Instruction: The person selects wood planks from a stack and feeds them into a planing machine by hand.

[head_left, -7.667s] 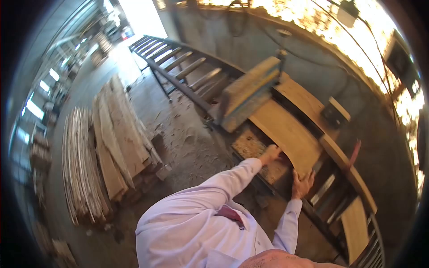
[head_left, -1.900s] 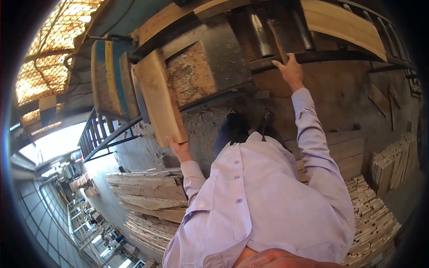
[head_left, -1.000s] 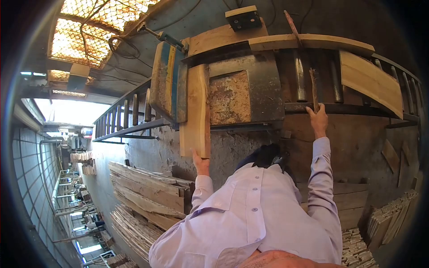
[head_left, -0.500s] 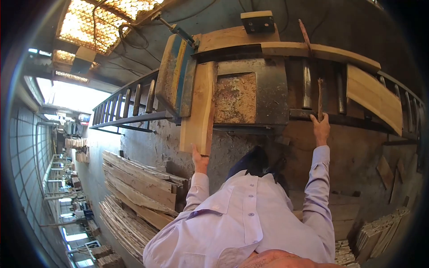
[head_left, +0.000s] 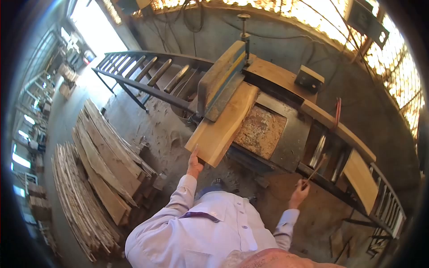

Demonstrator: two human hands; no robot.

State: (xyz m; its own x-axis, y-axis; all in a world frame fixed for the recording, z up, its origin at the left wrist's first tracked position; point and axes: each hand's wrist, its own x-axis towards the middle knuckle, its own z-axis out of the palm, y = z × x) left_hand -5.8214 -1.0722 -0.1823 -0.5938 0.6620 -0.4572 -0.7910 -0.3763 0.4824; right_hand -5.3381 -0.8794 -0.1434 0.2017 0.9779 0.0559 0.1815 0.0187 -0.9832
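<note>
A wooden board [head_left: 225, 127] with a wavy edge lies across the machine table, against the upright fence [head_left: 225, 76]. My left hand [head_left: 195, 166] grips the board's near end, with fingers on its face and edge. Off to the right, my right hand [head_left: 300, 194] is closed round the lower end of a thin wood strip [head_left: 320, 166], which points up over the roller frame. Sawdust covers a recessed panel [head_left: 261, 131] beside the board. The machine's cutting part cannot be made out.
A roller conveyor [head_left: 154, 78] runs off to the left. Another board [head_left: 361, 178] lies on the right-hand rollers. Rough planks [head_left: 100, 156] are stacked on the floor at my left. A red-handled tool [head_left: 338, 111] stands near a long wooden rail [head_left: 344, 134].
The view has swung round, so the machine appears tilted and more of the left conveyor shows. My right hand and the strip appear lower in view. The left hand stays at the board's end.
</note>
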